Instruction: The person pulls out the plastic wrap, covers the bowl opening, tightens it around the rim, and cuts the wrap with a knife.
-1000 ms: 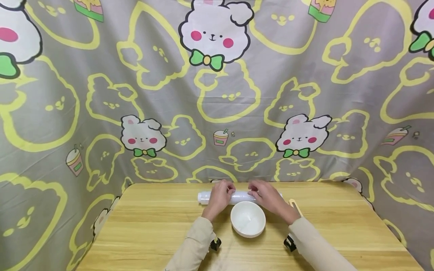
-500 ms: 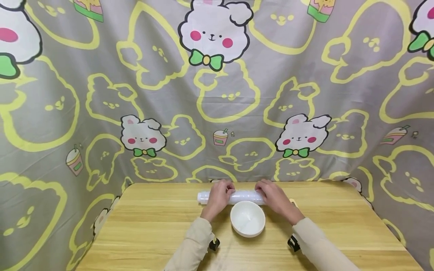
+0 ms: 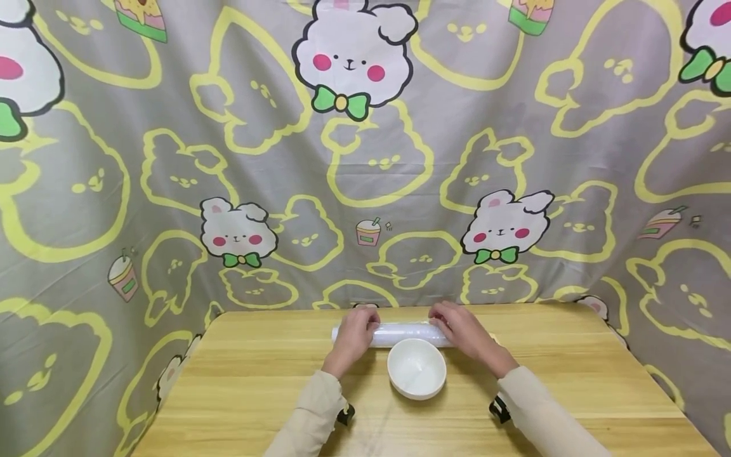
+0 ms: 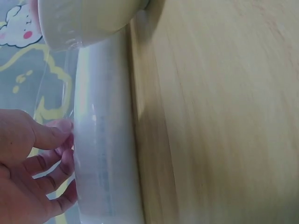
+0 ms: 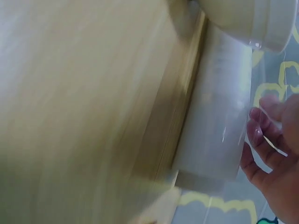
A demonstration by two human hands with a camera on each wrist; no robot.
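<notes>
A roll of clear plastic wrap (image 3: pixel 402 334) lies across the table behind a white bowl (image 3: pixel 417 371). My left hand (image 3: pixel 355 331) is at the roll's left part. In the left wrist view, its thumb and forefinger pinch the thin film's edge (image 4: pixel 68 95) on the far side of the roll, other fingers curled near it. My right hand (image 3: pixel 457 324) is at the roll's right part; in the right wrist view its thumb (image 5: pixel 273 106) and forefinger come together at the film, slightly blurred. A faint see-through sheet spans between the hands.
The wooden table (image 3: pixel 257 381) ends at a grey curtain (image 3: pixel 388 222) with rabbit prints. A pale, slim object (image 3: pixel 494 338) shows beside my right wrist, mostly hidden. Black wrist-camera mounts (image 3: pixel 500 409) hang under both sleeves.
My right hand has slid right along the roll, then held there. My left hand has since shifted left, so the hands are wider apart. The bowl stays put.
</notes>
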